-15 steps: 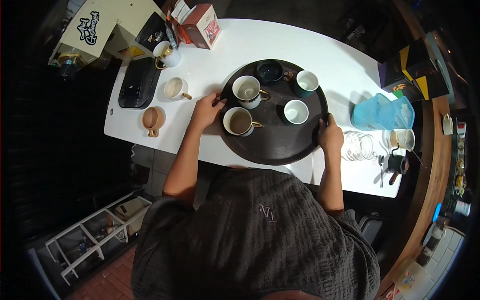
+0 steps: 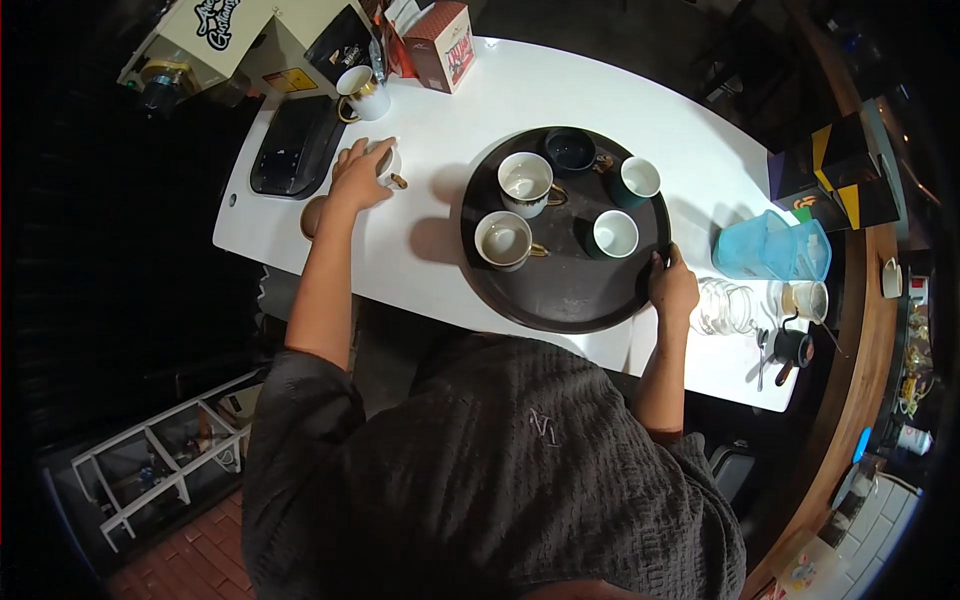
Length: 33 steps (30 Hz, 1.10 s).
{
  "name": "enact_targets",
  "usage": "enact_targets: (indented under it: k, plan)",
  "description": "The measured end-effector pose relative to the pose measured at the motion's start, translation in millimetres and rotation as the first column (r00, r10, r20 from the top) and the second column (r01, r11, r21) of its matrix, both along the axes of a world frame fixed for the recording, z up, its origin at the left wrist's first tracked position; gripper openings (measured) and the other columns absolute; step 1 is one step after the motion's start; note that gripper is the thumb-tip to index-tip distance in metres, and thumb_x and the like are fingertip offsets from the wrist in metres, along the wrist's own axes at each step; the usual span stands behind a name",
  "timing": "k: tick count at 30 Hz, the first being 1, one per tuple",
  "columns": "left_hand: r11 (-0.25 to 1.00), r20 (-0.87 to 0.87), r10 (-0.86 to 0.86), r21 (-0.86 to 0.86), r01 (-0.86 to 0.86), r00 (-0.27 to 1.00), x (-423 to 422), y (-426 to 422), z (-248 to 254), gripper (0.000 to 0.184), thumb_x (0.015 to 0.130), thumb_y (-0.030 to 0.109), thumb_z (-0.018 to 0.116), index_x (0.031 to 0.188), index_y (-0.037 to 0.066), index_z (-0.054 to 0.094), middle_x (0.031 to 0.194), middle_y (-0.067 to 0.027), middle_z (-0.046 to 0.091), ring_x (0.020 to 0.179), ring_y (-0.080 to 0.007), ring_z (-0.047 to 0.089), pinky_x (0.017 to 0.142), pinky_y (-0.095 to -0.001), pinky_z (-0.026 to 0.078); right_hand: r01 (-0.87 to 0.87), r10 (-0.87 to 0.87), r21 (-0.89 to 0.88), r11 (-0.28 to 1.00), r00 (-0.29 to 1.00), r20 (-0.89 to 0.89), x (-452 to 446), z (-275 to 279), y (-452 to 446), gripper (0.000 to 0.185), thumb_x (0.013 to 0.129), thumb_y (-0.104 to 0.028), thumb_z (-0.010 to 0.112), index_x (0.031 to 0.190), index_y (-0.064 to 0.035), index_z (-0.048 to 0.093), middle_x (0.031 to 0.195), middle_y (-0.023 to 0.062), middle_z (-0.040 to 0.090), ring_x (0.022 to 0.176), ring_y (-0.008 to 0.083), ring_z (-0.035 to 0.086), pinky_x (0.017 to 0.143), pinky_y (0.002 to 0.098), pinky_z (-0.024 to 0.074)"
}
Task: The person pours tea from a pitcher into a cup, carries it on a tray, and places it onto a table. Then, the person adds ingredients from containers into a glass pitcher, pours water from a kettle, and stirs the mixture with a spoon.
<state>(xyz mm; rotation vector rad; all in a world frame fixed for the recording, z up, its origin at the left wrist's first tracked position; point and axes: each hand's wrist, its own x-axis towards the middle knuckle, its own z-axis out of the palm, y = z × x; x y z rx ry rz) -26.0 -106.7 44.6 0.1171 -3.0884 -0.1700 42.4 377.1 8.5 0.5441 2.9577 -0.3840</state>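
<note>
At the right rim of the round dark tray (image 2: 560,290), my right hand (image 2: 675,287) grips the edge. Several cups stand on the tray: two white mugs with gold handles (image 2: 526,184) (image 2: 503,240), a dark bowl-like cup (image 2: 571,151), a green cup with a white inside (image 2: 638,180) and another white-lined cup (image 2: 615,233). My left hand (image 2: 360,177) is over a white cup (image 2: 391,169) on the left of the table, fingers spread across its rim and partly hiding it. Beneath my left wrist shows part of a brown cup (image 2: 313,217).
Left on the white table (image 2: 440,130) are a black scale (image 2: 295,148), a white-gold mug (image 2: 364,95) and a red-white box (image 2: 441,48). Toward the right stand a blue container (image 2: 757,245), a glass jar (image 2: 724,307), a spoon (image 2: 762,360) and a small dark pot (image 2: 793,347).
My left hand has let go of the tray's left rim and moved left onto the white cup. My right hand stays on the tray. The whole view has shifted slightly.
</note>
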Motion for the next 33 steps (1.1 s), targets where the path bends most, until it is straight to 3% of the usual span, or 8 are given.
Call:
enact_targets:
  k: [2,9,20,22,26,28,29,33]
  plan:
    - [0.990,0.112,-0.022,0.138,0.007,0.993,-7,-10,-2,0.080,0.066,0.011,0.081,0.137,0.030,0.050,0.140,-0.0161,0.044,0.123,-0.0363,0.047,0.106,-0.0405,0.040,0.012,-0.012,0.019,1.000,1.000,0.020,0,-4,1,0.048,0.092,-0.042,0.054,0.133,-0.0169,0.053,0.094,0.0216,0.070,0.089,0.0387,0.067,0.075,0.0471,0.0530]
    - [0.994,0.093,0.067,0.075,-0.074,0.993,-20,-46,-6,0.079,0.068,0.005,0.079,0.137,0.030,0.050,0.143,-0.0134,0.043,0.130,-0.0352,0.042,0.107,-0.0403,0.040,0.073,-0.077,0.095,0.993,0.997,0.029,12,21,-26,0.056,0.089,-0.047,0.057,0.133,-0.0125,0.053,0.094,0.0223,0.070,0.090,0.0383,0.068,0.076,0.0462,0.0535]
    - [0.996,0.090,0.037,0.082,-0.045,0.995,-39,-84,-7,0.082,0.067,-0.005,0.073,0.137,0.030,0.050,0.150,-0.0139,0.036,0.133,-0.0346,0.039,0.109,-0.0401,0.038,0.169,-0.151,0.052,0.984,0.957,-0.246,36,13,-41,0.048,0.086,-0.043,0.064,0.117,-0.0057,0.064,0.094,0.0156,0.071,0.087,0.0351,0.068,0.074,0.0439,0.0535]
    - [0.996,0.087,-0.013,0.094,0.004,0.996,-41,-88,-8,0.086,0.065,0.006,0.083,0.139,0.030,0.048,0.149,-0.0177,0.036,0.135,-0.0365,0.037,0.110,-0.0421,0.035,0.165,-0.148,0.053,0.985,0.960,-0.239,36,18,-44,0.049,0.086,-0.043,0.064,0.117,-0.0056,0.064,0.095,0.0157,0.071,0.088,0.0348,0.068,0.074,0.0439,0.0534]
    - [0.984,0.004,0.012,0.178,-0.012,1.000,-12,-89,3,0.087,0.067,0.015,0.083,0.143,0.024,0.042,0.147,-0.0191,0.038,0.133,-0.0375,0.040,0.109,-0.0437,0.035,0.141,-0.106,0.092,0.986,0.944,-0.312,38,10,-38,0.050,0.086,-0.043,0.063,0.119,-0.0055,0.063,0.097,0.0155,0.071,0.089,0.0341,0.068,0.074,0.0441,0.0532]
    - [0.967,-0.077,0.061,0.250,-0.040,0.995,15,-100,5,0.085,0.073,0.026,0.079,0.145,0.014,0.037,0.145,-0.0199,0.039,0.131,-0.0390,0.039,0.108,-0.0450,0.036,0.140,-0.146,-0.042,0.989,0.912,-0.384,37,27,-48,0.045,0.089,-0.037,0.064,0.117,-0.0017,0.064,0.094,0.0133,0.072,0.079,0.0282,0.070,0.069,0.0387,0.0536]
    - [0.981,-0.095,0.114,0.171,-0.097,0.989,37,-95,4,0.089,0.073,0.038,0.079,0.145,0.007,0.036,0.141,-0.0219,0.043,0.130,-0.0396,0.041,0.106,-0.0454,0.037,0.138,-0.175,-0.116,0.984,0.886,-0.430,36,34,-55,0.043,0.089,-0.035,0.064,0.116,-0.0009,0.064,0.092,0.0129,0.072,0.076,0.0263,0.071,0.067,0.0367,0.0533]
    - [0.898,0.125,0.361,0.222,-0.380,0.924,91,-75,5,0.095,0.069,0.047,0.080,0.142,0.002,0.038,0.133,-0.0253,0.048,0.126,-0.0369,0.046,0.104,-0.0458,0.040,0.046,-0.190,-0.253,0.966,0.791,-0.581,28,41,-70,0.034,0.092,-0.025,0.065,0.114,0.0010,0.065,0.084,0.0130,0.071,0.067,0.0205,0.069,0.061,0.0306,0.0517]
